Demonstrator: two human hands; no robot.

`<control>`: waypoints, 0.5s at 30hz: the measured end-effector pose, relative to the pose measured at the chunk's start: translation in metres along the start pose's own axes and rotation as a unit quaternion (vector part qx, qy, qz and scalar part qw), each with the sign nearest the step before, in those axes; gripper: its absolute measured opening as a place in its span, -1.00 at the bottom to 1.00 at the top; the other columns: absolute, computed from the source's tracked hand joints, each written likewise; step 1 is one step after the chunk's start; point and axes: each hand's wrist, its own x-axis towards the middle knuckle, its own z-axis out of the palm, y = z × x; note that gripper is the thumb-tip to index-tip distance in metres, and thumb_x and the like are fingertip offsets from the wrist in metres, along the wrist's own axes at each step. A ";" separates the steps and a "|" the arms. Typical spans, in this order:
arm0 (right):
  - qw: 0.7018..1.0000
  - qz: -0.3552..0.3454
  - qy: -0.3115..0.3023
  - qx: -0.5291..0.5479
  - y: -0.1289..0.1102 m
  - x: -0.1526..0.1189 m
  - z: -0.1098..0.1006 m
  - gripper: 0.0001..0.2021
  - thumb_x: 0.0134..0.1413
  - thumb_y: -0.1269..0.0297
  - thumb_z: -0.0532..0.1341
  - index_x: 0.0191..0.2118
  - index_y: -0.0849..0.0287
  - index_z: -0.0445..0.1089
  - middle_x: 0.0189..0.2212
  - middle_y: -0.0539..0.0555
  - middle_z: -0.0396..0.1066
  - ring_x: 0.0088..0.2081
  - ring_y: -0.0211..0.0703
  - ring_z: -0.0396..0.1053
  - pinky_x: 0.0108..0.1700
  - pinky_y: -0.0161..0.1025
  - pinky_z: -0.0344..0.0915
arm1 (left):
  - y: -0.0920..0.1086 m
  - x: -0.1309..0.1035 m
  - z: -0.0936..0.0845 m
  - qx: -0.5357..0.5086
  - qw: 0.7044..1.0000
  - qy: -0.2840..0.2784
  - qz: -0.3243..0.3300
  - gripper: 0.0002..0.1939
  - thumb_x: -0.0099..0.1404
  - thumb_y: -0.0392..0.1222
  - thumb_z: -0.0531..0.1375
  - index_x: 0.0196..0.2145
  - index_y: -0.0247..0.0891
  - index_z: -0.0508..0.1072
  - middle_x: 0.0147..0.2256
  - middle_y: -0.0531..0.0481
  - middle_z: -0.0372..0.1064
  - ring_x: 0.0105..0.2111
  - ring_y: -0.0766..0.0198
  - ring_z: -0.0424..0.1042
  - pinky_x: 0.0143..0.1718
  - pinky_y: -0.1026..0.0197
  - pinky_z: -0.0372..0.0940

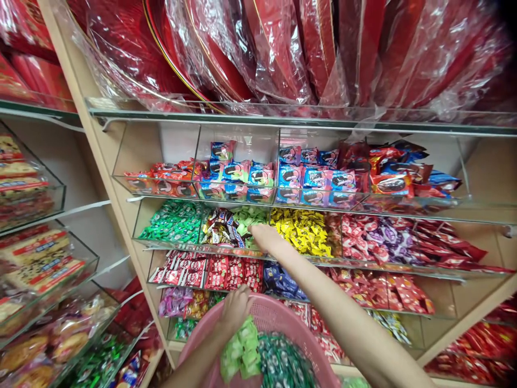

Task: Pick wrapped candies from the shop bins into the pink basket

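My right hand [266, 238] reaches into a shelf compartment and touches the small light green packets [245, 216] there. Its fingertips are partly hidden, so whether they grip a packet is unclear. Lower down, my left hand [236, 308] is closed over the far rim of a pink plastic basket [278, 306]. Inside the basket, light green packets [242, 350] lie on the left side, and dark green wrapped candies [285, 360] fill the right. Left of the right hand are brown-wrapped chocolates [222, 226]; to its right lie yellow-wrapped candies [301, 231].
Clear dividers split the shelves. Green candies [172, 221] are at left, red and purple ones [388, 237] at right. Blue cookie packets [302, 175] stand above. Red plastic-wrapped items [274, 54] top the glass shelf [283, 121]. A wooden upright [109, 199] borders the left.
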 end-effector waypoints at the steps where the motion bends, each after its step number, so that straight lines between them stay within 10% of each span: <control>1: 1.000 0.002 -0.007 -0.001 0.000 0.002 0.000 -0.66 0.10 0.61 0.01 -0.05 0.28 0.36 -0.12 0.28 0.43 -0.04 -0.01 0.39 -0.13 -0.17 0.28 | -0.001 -0.002 -0.002 0.004 1.000 0.004 -0.002 -0.63 0.37 -0.07 -0.08 -0.10 -0.25 0.44 -0.05 -0.11 0.38 -0.15 0.14 0.41 -0.14 0.21 0.22; 15: 1.000 0.014 -0.018 0.010 0.004 0.001 0.009 -0.64 0.02 0.51 0.16 -0.02 0.23 0.36 -0.10 0.27 0.41 -0.06 0.02 0.38 -0.15 -0.18 0.27 | -0.009 -0.013 -0.023 -0.023 0.998 0.050 -0.027 -0.62 0.37 -0.08 -0.07 -0.07 -0.27 0.44 -0.06 -0.11 0.40 -0.17 0.18 0.42 -0.16 0.20 0.25</control>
